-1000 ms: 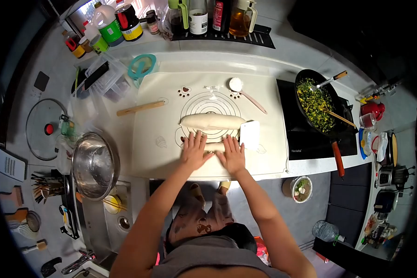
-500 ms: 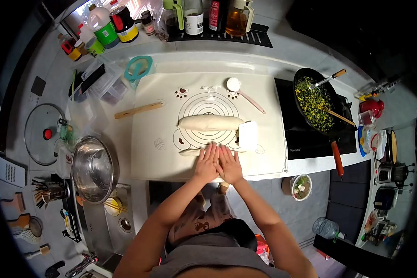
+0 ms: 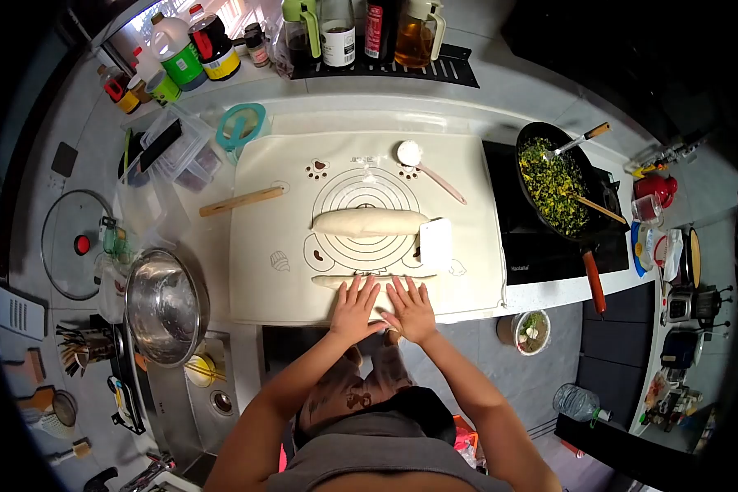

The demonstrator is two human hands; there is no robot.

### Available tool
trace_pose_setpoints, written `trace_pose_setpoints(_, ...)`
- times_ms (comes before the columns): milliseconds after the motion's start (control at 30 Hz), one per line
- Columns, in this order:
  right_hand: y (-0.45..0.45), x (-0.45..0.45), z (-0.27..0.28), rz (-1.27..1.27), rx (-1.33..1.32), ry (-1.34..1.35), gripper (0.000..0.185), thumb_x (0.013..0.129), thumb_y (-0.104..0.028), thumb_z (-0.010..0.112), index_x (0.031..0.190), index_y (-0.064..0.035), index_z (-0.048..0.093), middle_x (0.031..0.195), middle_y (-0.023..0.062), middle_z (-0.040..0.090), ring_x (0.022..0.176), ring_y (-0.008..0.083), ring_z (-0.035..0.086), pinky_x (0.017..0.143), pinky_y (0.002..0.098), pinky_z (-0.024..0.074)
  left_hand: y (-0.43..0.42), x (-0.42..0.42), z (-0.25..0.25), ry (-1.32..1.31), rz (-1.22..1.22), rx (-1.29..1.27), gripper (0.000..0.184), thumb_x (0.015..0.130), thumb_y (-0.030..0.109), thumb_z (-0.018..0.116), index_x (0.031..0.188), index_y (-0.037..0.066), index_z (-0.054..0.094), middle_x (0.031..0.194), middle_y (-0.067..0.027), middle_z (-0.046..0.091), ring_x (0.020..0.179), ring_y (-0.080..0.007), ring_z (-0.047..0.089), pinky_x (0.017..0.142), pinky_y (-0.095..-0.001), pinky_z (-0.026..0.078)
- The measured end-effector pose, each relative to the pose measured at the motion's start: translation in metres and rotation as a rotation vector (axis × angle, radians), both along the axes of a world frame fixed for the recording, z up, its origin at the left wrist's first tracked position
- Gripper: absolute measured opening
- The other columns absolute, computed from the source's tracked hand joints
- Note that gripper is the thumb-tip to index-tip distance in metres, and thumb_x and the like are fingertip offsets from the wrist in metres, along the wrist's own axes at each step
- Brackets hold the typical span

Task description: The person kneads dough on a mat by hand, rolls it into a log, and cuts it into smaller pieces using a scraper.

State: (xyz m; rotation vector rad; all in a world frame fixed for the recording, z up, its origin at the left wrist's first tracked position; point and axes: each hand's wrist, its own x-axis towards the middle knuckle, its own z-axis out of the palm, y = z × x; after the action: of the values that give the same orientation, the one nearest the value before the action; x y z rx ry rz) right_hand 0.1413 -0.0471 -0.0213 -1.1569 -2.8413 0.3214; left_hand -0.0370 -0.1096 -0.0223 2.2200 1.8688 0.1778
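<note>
My left hand (image 3: 355, 310) and my right hand (image 3: 410, 309) lie flat with fingers stretched out, side by side and slightly apart. Under their fingertips is a thin rope of dough (image 3: 325, 281), its middle partly hidden by the fingers. Farther back, a thicker log of dough (image 3: 369, 222) lies across the printed circles of the pale kneading mat (image 3: 262, 287). A white dough scraper (image 3: 435, 243) rests at the log's right end. Beyond it lies a scoop of white powder (image 3: 410, 152) with a pink handle.
A wooden rolling pin (image 3: 242, 201) lies at the mat's left edge. To the left stands a steel bowl (image 3: 166, 305) near the sink (image 3: 168, 418). On the right, a wok (image 3: 559, 230) of chopped greens sits on the black stove (image 3: 526, 266). Bottles (image 3: 339, 37) line the back.
My hands have moved apart from their overlapped position and drawn back towards me. The thin dough rope has rolled nearer to me and looks longer.
</note>
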Motion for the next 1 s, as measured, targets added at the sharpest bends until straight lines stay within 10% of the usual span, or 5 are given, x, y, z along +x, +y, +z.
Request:
trace_pose_setpoints(233,0.057,-0.037,-0.005,-0.234,-0.163,-0.061,0.072,0.094,-0.059,0.027,0.148,-0.0116,0.024,0.154,0.0049,0.023,0.142,0.0268,0.019,0.115,0.0495,0.0084,0.069,-0.013,-0.008,0.019,0.107,-0.019,0.090,0.081,0.061,0.054,0.145,0.002,0.027,0.153,-0.0144,0.020,0.140,-0.0378,0.019,0.109,-0.0605,0.015)
trace_pose_setpoints(433,0.011,0.005,-0.012,-0.081,0.033,0.022,0.067,0.092,-0.057,0.040,0.146,-0.0188,0.032,0.154,0.0089,0.023,0.139,0.0399,0.019,0.109,0.0595,0.0185,0.006,-0.014,0.004,-0.002,0.036,0.024,0.088,0.081,0.063,0.053,0.146,0.008,0.028,0.153,-0.0150,0.018,0.138,-0.0461,0.014,0.108,-0.0620,0.014)
trace_pose_setpoints(733,0.046,-0.003,0.004,-0.182,-0.092,-0.040,0.066,0.095,-0.056,0.029,0.148,-0.0156,0.025,0.152,0.0059,0.028,0.139,0.0311,0.025,0.113,0.0520,0.0130,0.055,-0.049,-0.005,0.096,0.107,0.042,0.077,0.089,0.059,0.042,0.144,0.005,0.032,0.152,-0.0074,0.027,0.138,-0.0281,0.025,0.111,-0.0537,0.017)
trace_pose_setpoints(1000,0.007,0.028,-0.019,-0.078,0.052,0.032,0.068,0.090,-0.057,0.044,0.145,-0.0193,0.034,0.153,0.0103,0.024,0.136,0.0456,0.021,0.107,0.0603,0.0222,-0.014,-0.049,-0.002,0.069,0.160,0.058,0.075,0.085,0.060,0.050,0.144,0.017,0.035,0.152,-0.0181,0.020,0.135,-0.0480,0.019,0.109,-0.0592,0.015)
